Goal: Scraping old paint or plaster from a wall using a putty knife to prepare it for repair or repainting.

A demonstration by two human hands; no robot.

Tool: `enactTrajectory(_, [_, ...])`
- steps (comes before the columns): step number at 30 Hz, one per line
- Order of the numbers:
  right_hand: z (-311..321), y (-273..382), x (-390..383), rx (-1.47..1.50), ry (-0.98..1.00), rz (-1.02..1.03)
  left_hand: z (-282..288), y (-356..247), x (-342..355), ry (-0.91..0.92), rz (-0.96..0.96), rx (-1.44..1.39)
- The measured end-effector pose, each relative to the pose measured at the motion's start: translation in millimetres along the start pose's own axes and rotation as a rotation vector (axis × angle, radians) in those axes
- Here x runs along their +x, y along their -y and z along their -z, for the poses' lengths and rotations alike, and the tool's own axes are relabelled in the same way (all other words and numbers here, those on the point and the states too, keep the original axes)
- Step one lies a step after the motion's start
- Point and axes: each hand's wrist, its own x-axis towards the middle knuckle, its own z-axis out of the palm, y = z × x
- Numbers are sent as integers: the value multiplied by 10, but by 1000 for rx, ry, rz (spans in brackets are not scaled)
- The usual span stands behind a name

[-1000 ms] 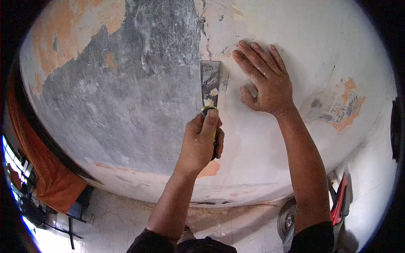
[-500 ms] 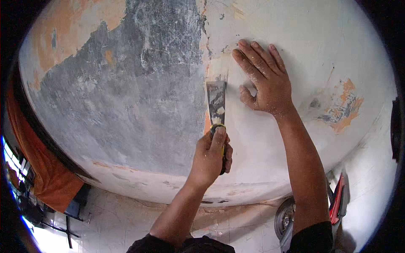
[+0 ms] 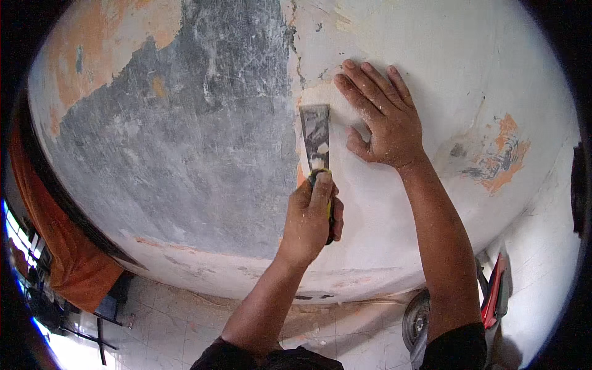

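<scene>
A wall (image 3: 382,222) with pale paint fills most of the view, and a large bare grey patch (image 3: 203,166) covers its left part. My left hand (image 3: 311,213) is closed round the black and yellow handle of a scraper (image 3: 316,135). Its flat metal blade, smeared with pale residue, points up along the border of grey and pale paint. On the pale side, right of the blade, my right hand (image 3: 388,126) lies flat with fingers spread and dust on the skin. Above the blade a ragged crack (image 3: 297,52) runs upward.
Orange and grey show through a chipped spot (image 3: 505,157) at right. Below the wall lies a tiled floor (image 3: 166,314) with dust along the base. A wheel (image 3: 416,320) and a red panel (image 3: 493,293) stand at lower right; an orange cloth (image 3: 68,246) hangs at left.
The scraper and my left hand have slid a little up the wall along the paint border. My right hand stays spread in nearly the same place.
</scene>
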Motion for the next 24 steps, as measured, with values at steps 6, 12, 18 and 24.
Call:
enactTrajectory(6, [-15,-6,-37,10,7,-6,23,64,-65,8,19,20])
enactTrajectory(12, [13,5,-4,25,15,-9,-15,-68,25,-2,-14,28])
enactTrajectory(18, [6,15,-30,14,8,-4,-27,78,-96,-3,13,-28])
enactTrajectory(24, [6,-5,-12,-5,-1,3,-73,-192,65,6,-74,-20])
